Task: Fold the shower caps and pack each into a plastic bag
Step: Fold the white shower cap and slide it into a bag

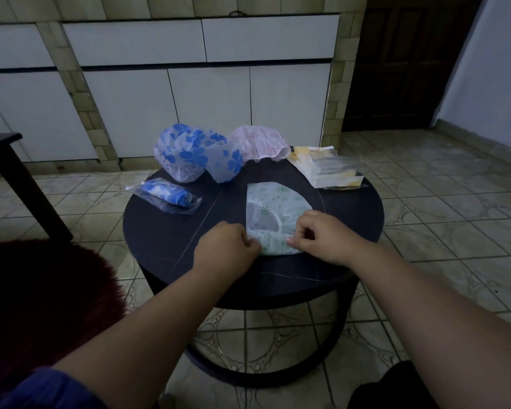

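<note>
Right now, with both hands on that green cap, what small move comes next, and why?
Probably roll or fold the near edge away from the person: the left hand and right hand pinch the green cap there, and its far part lies flat, unfolded.

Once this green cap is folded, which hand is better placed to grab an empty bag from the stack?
Probably the right hand: the bag stack lies at the table's far right, on its side. The left hand would have to cross the green cap.

Bare tabletop left of hands
</note>
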